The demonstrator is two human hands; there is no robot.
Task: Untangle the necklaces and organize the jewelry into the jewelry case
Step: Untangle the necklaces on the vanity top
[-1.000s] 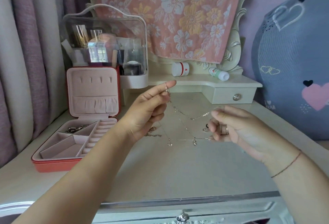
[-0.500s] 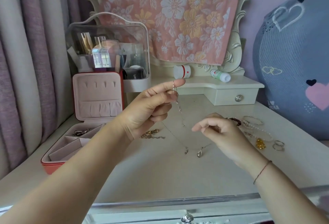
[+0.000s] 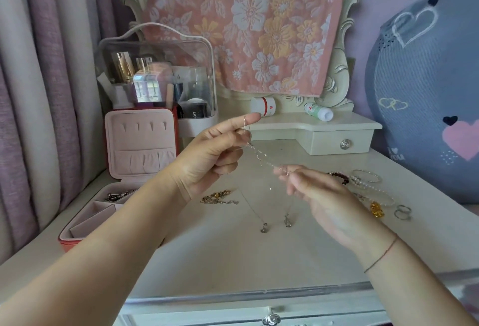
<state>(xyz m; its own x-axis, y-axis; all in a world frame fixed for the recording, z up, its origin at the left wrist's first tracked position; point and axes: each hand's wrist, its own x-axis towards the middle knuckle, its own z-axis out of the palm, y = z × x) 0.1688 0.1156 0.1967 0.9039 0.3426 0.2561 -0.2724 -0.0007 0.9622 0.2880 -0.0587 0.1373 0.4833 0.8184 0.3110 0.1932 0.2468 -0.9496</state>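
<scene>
1. Nearest to me, my right hand (image 3: 318,196) takes the silver necklaces (image 3: 258,156) between its fingertips. The picture is blurred there, so the pinch is my judgement more than a thing plainly seen.
2. A little further, my left hand (image 3: 210,160) is raised. The chains hang over its stretched index finger, and the other fingers are curled in below and seem to hold them.
3. From the hands the chains fall to the table (image 3: 233,261), where the pendants (image 3: 263,227) lie just beside each other. The strands cross between my hands, so I judge the untangling is in progress and not finished.
4. Beyond them a gold chain (image 3: 217,197) lies in a small heap near my left wrist, and no hand touches it.
5. To the right, well apart from the case, wait a dark bead bracelet (image 3: 339,178), a pearl bracelet (image 3: 373,188), a bangle (image 3: 366,175), a gold charm (image 3: 376,209) and two rings (image 3: 403,211) – none is put away yet.
6. At the far left the jewelry case (image 3: 77,241) stands open with its lid upright. One back compartment holds a few metal pieces (image 3: 118,195). My left arm hides part of the tray.
7. My judgement – the task is at an early stage, and most of the sorting is left.
</scene>
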